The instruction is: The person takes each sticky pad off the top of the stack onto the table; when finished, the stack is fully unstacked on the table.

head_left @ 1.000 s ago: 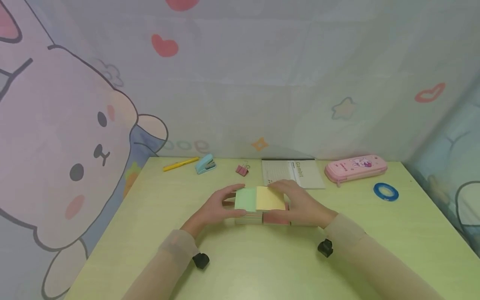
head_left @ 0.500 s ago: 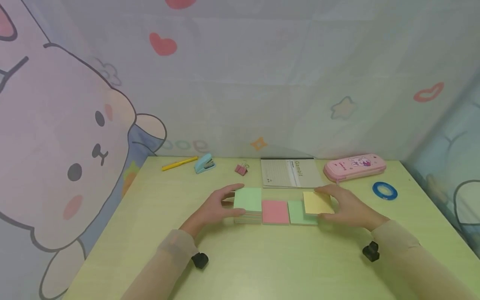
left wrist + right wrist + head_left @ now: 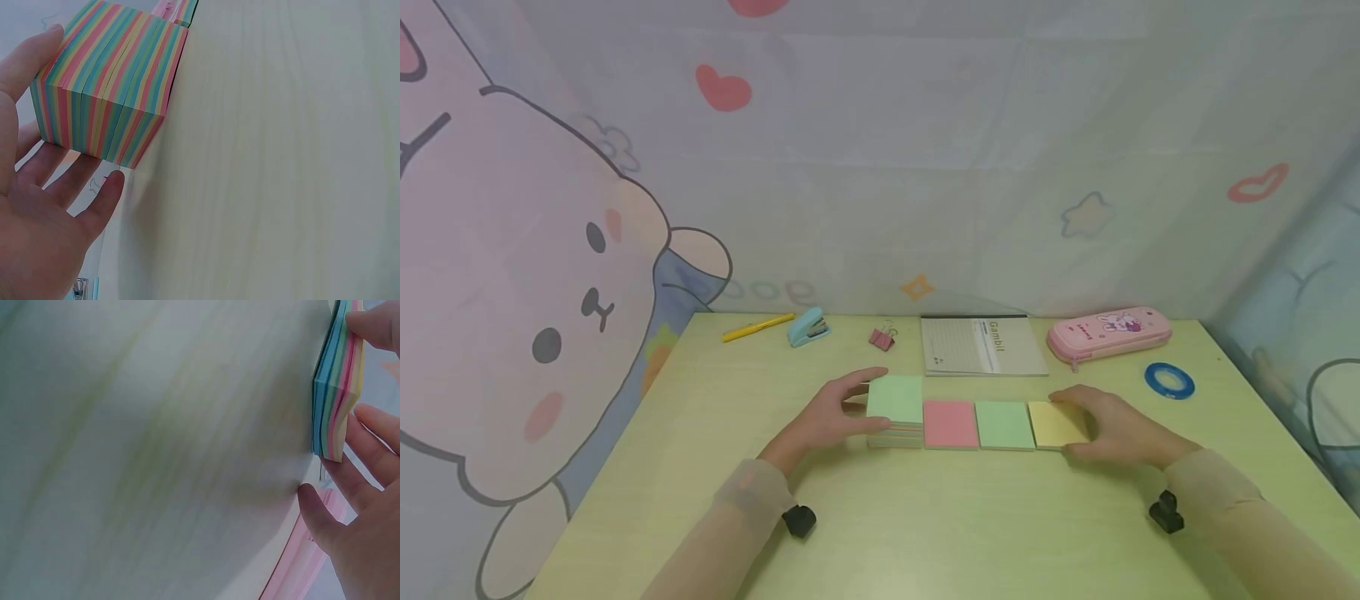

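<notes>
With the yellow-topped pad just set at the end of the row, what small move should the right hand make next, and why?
Probably let go of the yellow pad and reach back to the tall stack for another slice. The right hand has its fingers around that pad, which lies flat on the table in line with the pink pad and green pad. The left hand steadies the far thicker stack.

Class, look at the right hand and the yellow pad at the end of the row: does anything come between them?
Nothing visible does. The right hand is already on the yellow pad, thumb at its near edge and fingers at its far edge. The pad lies on the table, beside the green pad.
</notes>
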The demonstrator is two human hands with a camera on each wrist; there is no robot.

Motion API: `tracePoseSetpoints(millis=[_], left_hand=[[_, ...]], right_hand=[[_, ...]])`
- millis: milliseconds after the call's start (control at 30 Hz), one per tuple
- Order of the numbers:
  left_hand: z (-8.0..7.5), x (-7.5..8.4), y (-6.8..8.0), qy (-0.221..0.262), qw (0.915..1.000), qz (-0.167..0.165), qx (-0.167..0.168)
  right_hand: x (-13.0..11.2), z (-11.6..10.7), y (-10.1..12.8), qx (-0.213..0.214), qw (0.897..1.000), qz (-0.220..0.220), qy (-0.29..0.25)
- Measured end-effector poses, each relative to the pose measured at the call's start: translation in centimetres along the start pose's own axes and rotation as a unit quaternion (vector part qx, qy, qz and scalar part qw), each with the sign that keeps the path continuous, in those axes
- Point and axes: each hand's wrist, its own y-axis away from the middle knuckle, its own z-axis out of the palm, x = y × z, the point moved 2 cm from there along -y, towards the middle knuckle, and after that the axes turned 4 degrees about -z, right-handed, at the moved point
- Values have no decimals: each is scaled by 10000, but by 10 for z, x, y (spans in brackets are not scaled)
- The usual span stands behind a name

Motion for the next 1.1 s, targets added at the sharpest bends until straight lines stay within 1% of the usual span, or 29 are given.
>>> tracePoseSetpoints(millis=[300,467,833,933,1033,1100], left_hand=[[0,-1,0,34,10000,-48,-12],[0,-1,0,76,9999,-113,-12],[-1,-1,0,86,10000,-43,-28],[-1,-1,1,86,9999,-49,-23],[-1,-1,1,117,9999,-81,-48],[-1,-2,1,124,9999,-91,-57]], right_hand=[[0,2,-1,-8,9997,-226,123],[2,3,-1,-27,9995,-223,203],[-2,-1,0,-143,9996,-187,168],[-7,-2,-3,-138,9997,-113,143],[-19,-1,-10,-51,10000,-70,-20],[-32,1,-19,33,9998,-126,-172]])
